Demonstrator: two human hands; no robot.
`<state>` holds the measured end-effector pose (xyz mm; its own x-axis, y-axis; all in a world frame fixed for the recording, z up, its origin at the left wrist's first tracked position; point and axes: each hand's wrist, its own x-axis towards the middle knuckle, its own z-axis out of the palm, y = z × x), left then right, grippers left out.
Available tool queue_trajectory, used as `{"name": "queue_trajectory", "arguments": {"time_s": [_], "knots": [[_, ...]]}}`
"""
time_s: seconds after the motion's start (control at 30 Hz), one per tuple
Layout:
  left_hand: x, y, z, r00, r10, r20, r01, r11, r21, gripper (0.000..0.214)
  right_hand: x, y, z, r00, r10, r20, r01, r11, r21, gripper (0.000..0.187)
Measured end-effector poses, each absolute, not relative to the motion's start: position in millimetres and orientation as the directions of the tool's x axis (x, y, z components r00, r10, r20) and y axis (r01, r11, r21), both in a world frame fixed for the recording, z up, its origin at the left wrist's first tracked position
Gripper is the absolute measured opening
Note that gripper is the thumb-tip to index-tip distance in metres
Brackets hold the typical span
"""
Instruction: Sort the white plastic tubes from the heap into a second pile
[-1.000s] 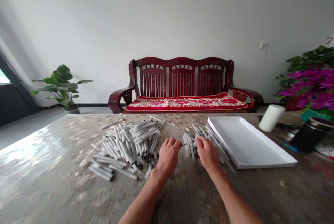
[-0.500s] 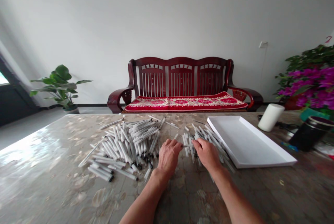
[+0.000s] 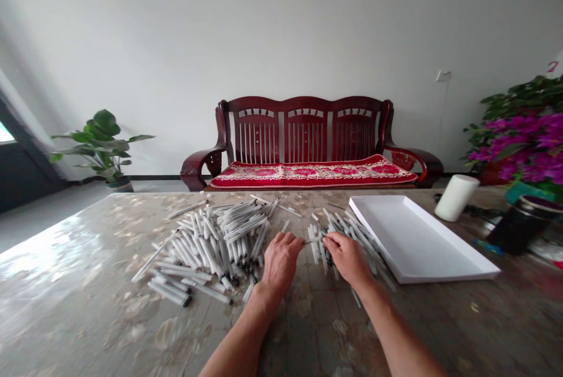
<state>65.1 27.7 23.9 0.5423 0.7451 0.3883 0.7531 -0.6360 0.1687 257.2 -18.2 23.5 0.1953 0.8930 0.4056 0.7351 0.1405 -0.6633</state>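
Observation:
Between my two hands a thin pen (image 3: 313,241) spans the gap, roughly level above the table. My left hand (image 3: 281,257) is closed around its left end. The fingers of my right hand (image 3: 347,255) pinch the other end. Another pale stick-like piece (image 3: 285,226) shows just beyond my left hand; whether that hand holds it I cannot tell. To the left of my hands lies a large heap of pens (image 3: 211,242), with whitish barrels and black ends. A smaller pile of similar pens (image 3: 356,230) lies beside and partly behind my right hand.
A shallow white tray (image 3: 422,242) stands right of the smaller pile, on the patterned table (image 3: 109,306). Farther right are a white cylinder (image 3: 456,197), a black cup (image 3: 523,224) and purple flowers (image 3: 528,145). A red wooden bench (image 3: 303,136) stands behind the table.
My left hand has shifted slightly left and away from me, and my right hand slightly left. The pen stays between them.

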Motion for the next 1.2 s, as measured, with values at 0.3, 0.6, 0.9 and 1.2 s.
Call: {"name": "queue_trajectory", "arguments": {"time_s": [0.3, 0.6, 0.9, 1.2], "knots": [[65.4, 23.5, 27.7, 0.557, 0.737, 0.383, 0.742, -0.649, 0.171, 0.028, 258.7, -16.7, 26.0, 0.243, 0.914, 0.325, 0.697, 0.068, -0.714, 0.043], [63.9, 24.8, 26.4, 0.551, 0.736, 0.393, 0.746, -0.646, 0.162, 0.027, 257.4, -19.8, 28.1, 0.204, 0.917, 0.344, 0.628, 0.146, -0.764, 0.034], [65.2, 25.7, 24.7, 0.545, 0.745, 0.385, 0.752, -0.637, 0.168, 0.029, 257.3, -17.1, 28.3, 0.164, 0.904, 0.394, 0.601, 0.225, -0.767, 0.024], [65.5, 25.3, 24.6, 0.552, 0.727, 0.409, 0.739, -0.654, 0.164, 0.027, 261.3, -17.7, 26.0, 0.213, 0.916, 0.339, 0.677, 0.112, -0.727, 0.042]]}}
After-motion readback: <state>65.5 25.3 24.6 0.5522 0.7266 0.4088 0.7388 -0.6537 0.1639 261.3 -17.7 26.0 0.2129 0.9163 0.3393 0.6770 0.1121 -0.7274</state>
